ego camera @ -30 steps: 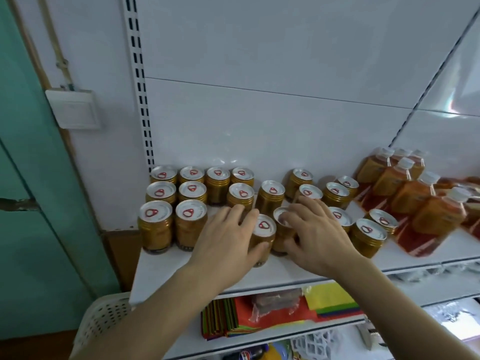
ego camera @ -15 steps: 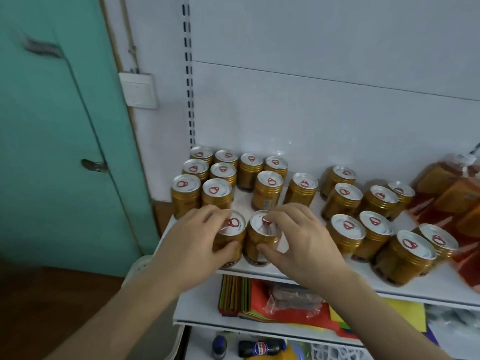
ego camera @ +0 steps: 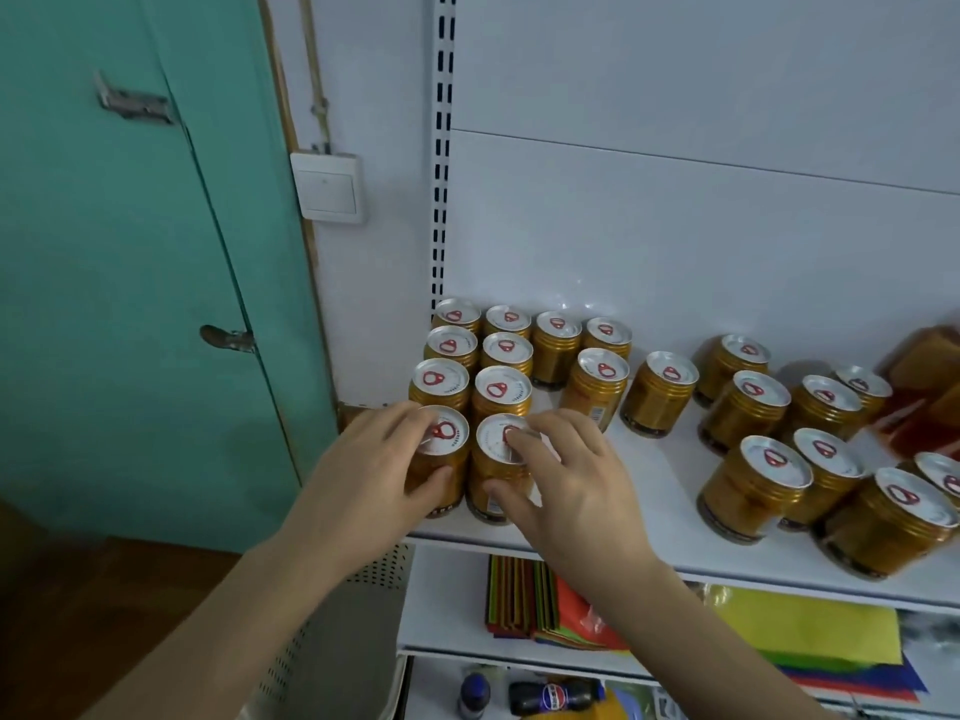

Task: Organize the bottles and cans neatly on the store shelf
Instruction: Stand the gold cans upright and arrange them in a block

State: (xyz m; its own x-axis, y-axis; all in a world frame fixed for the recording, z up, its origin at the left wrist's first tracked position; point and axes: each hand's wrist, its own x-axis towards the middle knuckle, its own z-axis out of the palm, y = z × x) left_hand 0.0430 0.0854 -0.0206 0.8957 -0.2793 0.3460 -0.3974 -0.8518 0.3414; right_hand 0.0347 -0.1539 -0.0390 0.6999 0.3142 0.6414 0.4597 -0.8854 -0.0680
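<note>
1. Our left hand curls around the front-left gold can, thumb low on its side and fingers over the far rim, so we grip it.
2. Our right hand grips the neighbouring front can, thumb against its lower side and fingertips on the lid's edge.
3. These two cans stand upright, just beside each other, at the front left edge of the white shelf.
4. Directly behind them the lined-up cans stand in two tidy columns running back to the white back panel, with a few more to their right.
5. Further right, the loose cans stand scattered, well apart from our hands.
6. At the far right edge we glimpse amber bottles, blurred.
7. Below the shelf, a lower shelf holds coloured paper, and a dark Pepsi bottle lies beneath that.
8. To the left we see a green door and a white wall switch.
</note>
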